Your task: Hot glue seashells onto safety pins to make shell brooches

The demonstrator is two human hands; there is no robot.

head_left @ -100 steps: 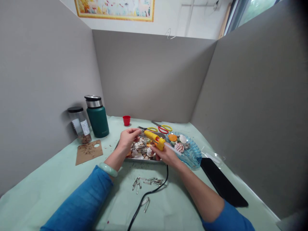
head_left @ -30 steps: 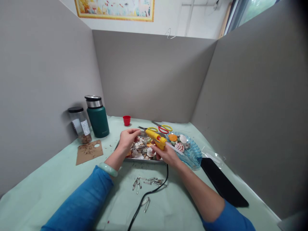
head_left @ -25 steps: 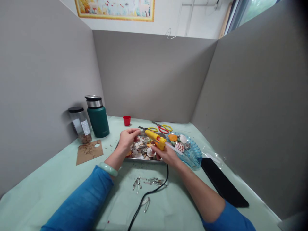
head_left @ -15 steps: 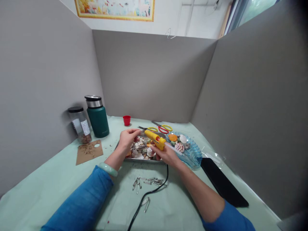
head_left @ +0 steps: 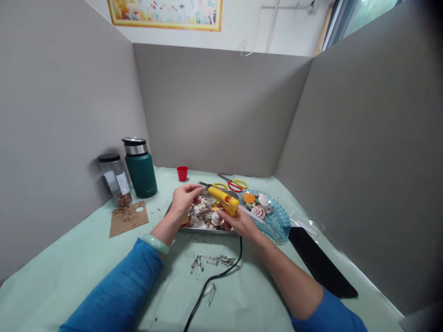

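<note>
My right hand (head_left: 236, 220) is wrapped round a yellow hot glue gun (head_left: 224, 201), whose nozzle points up and left and whose clear glue stick (head_left: 252, 214) sticks out at the back. Just left of the nozzle, my left hand (head_left: 185, 198) is closed in a pinch; what it holds is too small to make out. Both hands hover over a metal tray (head_left: 207, 232) filled with mixed seashells (head_left: 200, 216). A black cord (head_left: 215, 276) runs from beneath the glue gun toward the table's front edge.
Several safety pins (head_left: 221, 260) lie in front of the tray. A blue plate (head_left: 282, 226) with shells stands right, beside a black slab (head_left: 321, 260). Behind are scissors (head_left: 237, 184) and a red cup (head_left: 182, 173). Left stand a green flask (head_left: 140, 173), jar (head_left: 116, 180) and brown card (head_left: 128, 219).
</note>
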